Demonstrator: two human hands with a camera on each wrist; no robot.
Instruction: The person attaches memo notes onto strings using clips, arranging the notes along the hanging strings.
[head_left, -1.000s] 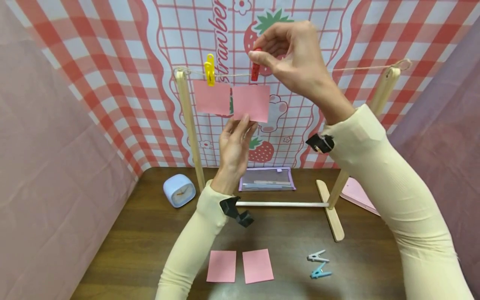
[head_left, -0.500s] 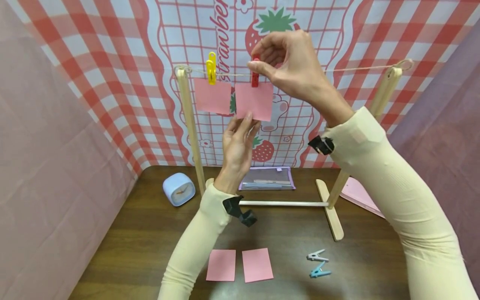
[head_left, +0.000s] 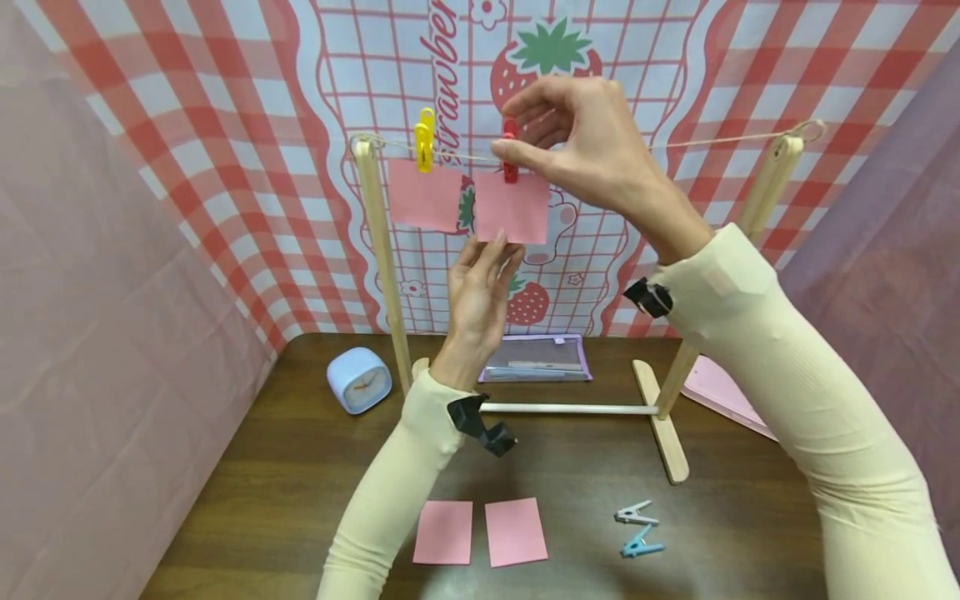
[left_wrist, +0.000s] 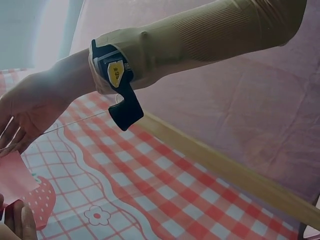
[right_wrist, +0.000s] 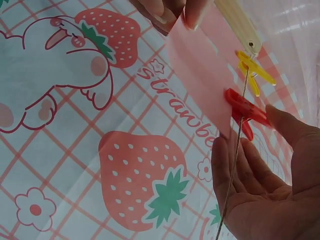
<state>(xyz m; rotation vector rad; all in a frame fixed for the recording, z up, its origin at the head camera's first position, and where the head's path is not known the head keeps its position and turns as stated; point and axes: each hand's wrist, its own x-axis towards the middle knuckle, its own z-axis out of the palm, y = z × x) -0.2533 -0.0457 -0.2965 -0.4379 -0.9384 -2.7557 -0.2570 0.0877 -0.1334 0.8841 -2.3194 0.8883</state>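
My left hand (head_left: 477, 296) pinches the lower edge of a pink paper square (head_left: 512, 208); in the right wrist view its fingertips sit at the paper's far edge. At the paper's top edge is a red clothespin (head_left: 511, 158), which also meets the string (right_wrist: 231, 180). My right hand (head_left: 592, 137) holds this clothespin's upper end between thumb and fingers, the thumb touching one leg in the right wrist view. To the left, a yellow clothespin (head_left: 424, 143) holds another pink paper square (head_left: 425, 196) on the string. The red clothespin's grip point is partly covered by my thumb.
Two pink paper squares (head_left: 443, 533) lie on the wooden table (head_left: 300, 517), with white (head_left: 636, 512) and blue (head_left: 641, 543) clothespins to their right. Wooden posts (head_left: 384, 267) carry the string. A pale blue clock (head_left: 359, 381), mesh pouch (head_left: 535, 358) and pink item (head_left: 723, 396) stand behind.
My right hand has come down with the red clothespin, from above the paper onto its top edge. The left hand and its paper have shifted slightly right.
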